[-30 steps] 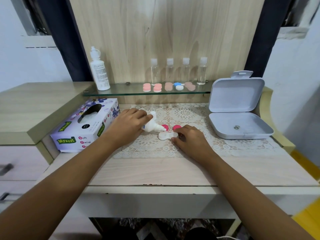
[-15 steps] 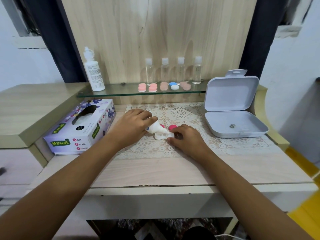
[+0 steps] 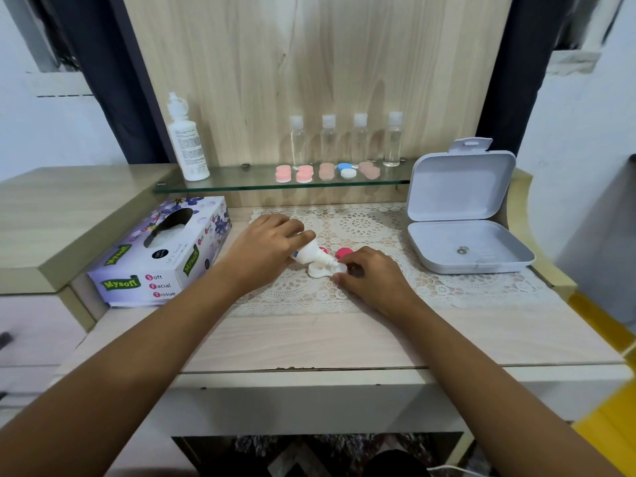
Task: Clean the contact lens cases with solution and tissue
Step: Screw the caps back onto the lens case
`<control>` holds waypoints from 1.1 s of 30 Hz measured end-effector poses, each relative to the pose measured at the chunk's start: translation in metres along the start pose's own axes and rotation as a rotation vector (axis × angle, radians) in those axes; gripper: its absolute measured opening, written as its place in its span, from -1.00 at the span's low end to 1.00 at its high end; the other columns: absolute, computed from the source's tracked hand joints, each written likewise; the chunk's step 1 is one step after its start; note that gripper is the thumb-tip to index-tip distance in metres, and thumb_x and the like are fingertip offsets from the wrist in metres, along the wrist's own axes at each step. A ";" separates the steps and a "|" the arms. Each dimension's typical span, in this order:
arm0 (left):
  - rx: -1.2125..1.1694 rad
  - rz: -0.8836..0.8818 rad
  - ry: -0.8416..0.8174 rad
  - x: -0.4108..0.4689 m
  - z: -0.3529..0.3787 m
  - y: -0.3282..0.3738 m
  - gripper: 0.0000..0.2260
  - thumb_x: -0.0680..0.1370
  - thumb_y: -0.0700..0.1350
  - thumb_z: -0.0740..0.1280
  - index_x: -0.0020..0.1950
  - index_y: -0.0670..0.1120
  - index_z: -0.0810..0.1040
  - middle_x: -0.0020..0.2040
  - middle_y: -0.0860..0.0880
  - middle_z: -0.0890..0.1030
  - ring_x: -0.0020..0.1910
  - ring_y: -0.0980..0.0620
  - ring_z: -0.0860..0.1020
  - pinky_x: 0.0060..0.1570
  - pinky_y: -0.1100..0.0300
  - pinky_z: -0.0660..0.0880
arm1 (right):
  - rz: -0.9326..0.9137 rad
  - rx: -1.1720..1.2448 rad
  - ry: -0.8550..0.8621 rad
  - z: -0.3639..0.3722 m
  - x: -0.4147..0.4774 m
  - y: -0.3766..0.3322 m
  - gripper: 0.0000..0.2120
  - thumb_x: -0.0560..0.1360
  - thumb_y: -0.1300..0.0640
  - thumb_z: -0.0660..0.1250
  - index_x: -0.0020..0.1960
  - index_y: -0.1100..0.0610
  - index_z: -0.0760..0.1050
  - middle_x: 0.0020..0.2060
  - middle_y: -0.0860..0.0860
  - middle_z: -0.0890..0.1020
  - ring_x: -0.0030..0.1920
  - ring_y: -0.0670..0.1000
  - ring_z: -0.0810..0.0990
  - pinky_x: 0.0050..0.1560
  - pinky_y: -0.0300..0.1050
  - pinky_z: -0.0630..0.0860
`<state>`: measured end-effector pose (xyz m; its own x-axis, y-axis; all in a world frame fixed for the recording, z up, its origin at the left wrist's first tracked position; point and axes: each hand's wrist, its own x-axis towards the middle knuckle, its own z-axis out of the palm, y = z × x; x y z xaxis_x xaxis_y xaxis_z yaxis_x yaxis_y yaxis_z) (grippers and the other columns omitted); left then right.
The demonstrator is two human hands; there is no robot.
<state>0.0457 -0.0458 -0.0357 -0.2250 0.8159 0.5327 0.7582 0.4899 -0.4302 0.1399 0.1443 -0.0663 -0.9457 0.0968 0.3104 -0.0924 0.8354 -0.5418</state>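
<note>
A person's left hand [image 3: 265, 251] grips a small white bottle [image 3: 311, 254] tipped over a white lens case [image 3: 321, 269], which the right hand [image 3: 370, 273] pinches on a lace mat [image 3: 378, 228].

Bare along left forearm [image 3: 155, 339] and right forearm [image 3: 464, 356], edge to wrist; bare too at left grip [image 3: 261, 249], right grip [image 3: 371, 277].

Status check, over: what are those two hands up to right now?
Left hand grips small solution bottle, nozzle tipped onto white lens case. Right hand pinches the case's end, on lace mat. Pink caps behind, nothing blocking.
</note>
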 end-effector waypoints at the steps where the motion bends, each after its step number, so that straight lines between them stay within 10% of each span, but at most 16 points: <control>1: 0.000 0.001 0.000 0.000 0.000 0.000 -0.55 0.22 -0.12 0.59 0.07 -0.15 0.61 -0.10 -0.12 0.64 -0.15 -0.16 0.60 -0.14 0.02 0.52 | 0.000 0.000 -0.001 0.000 0.000 0.000 -0.80 0.44 0.00 0.35 -0.02 0.10 0.58 -0.12 0.04 0.54 -0.06 0.05 0.47 0.02 0.01 0.40; 24: -0.008 -0.038 -0.063 -0.001 -0.001 0.002 -0.52 0.23 -0.10 0.59 0.10 -0.17 0.60 -0.08 -0.13 0.63 -0.13 -0.17 0.60 -0.12 0.01 0.53 | -0.011 -0.010 0.006 0.001 0.000 0.001 -0.79 0.46 -0.03 0.33 0.01 0.07 0.57 -0.11 0.01 0.53 -0.05 0.02 0.46 0.01 0.00 0.39; 33: -0.228 -0.308 -0.059 -0.008 0.009 0.004 -0.49 0.42 0.04 0.45 0.28 -0.17 0.47 0.11 -0.14 0.58 0.01 -0.15 0.56 -0.13 0.07 0.50 | 0.010 -0.001 0.011 0.001 -0.001 -0.001 -0.74 0.46 -0.02 0.34 0.08 0.09 0.55 -0.04 0.03 0.55 0.04 0.04 0.46 0.12 0.04 0.38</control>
<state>0.0449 -0.0479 -0.0482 -0.4928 0.6609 0.5660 0.7650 0.6390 -0.0800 0.1405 0.1433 -0.0665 -0.9432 0.1107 0.3133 -0.0826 0.8352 -0.5437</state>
